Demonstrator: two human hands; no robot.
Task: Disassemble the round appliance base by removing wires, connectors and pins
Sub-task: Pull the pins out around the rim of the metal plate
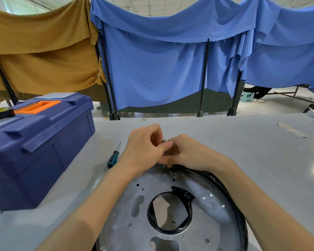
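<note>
On the table (pixel 225 142) the round appliance base (pixel 125 211) is lying flat, while the left hand (pixel 145 147) and right hand (pixel 190 153) are both pinching a slim grey pin (pixel 164 140) at its far rim, likely risking it slipping or bending under uneven pulling.

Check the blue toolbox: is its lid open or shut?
Shut. On the blue toolbox the lid lies flat, its front latches are down, and a tape roll rests on top.
</note>
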